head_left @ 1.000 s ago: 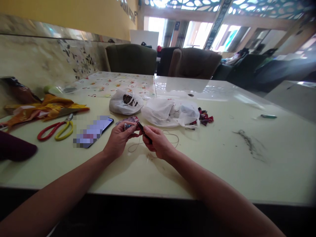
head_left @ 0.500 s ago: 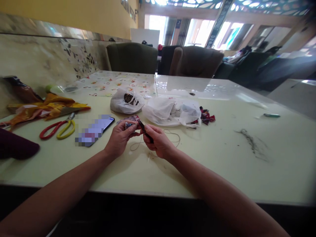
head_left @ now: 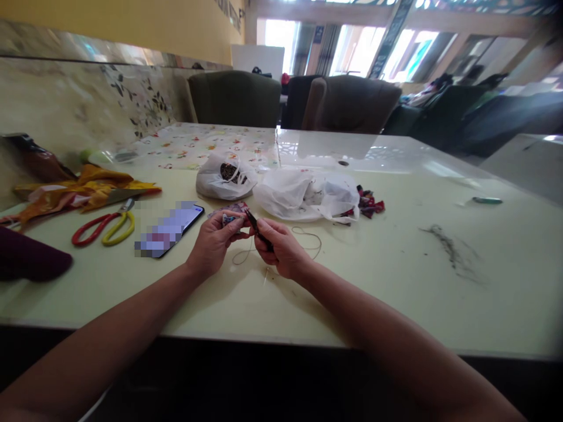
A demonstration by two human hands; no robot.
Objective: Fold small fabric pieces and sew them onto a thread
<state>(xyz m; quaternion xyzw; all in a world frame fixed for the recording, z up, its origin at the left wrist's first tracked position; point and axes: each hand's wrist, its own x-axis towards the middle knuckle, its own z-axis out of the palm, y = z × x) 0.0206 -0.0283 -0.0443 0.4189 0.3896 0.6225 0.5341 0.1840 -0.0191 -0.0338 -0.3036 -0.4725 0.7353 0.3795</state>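
Note:
Both my hands meet over the table in the middle of the head view. My left hand (head_left: 210, 243) is closed on a small piece of patterned cloth (head_left: 230, 219), pinched between thumb and fingers. Small dark thread snips (head_left: 252, 220) are gripped in my right hand (head_left: 284, 249), their tip up against the cloth edge by the left fingertips. Whether the blades touch a thread is too small to tell. A thin thread (head_left: 317, 240) lies in loops on both sides of the right hand. Below that hand is a needle (head_left: 266, 276).
Beyond my hands sit two white plastic bags (head_left: 215, 186), with red and dark cloth scraps (head_left: 372, 202) beside them. Leftward lie a phone (head_left: 185, 225), red-and-yellow-handled scissors (head_left: 118, 228) and orange cloth (head_left: 105, 184). Loose threads (head_left: 448, 246) and a green object (head_left: 487, 200) are at right.
The view has shifted slightly. My hands keep almost the same pose, with the snips still against the cloth.

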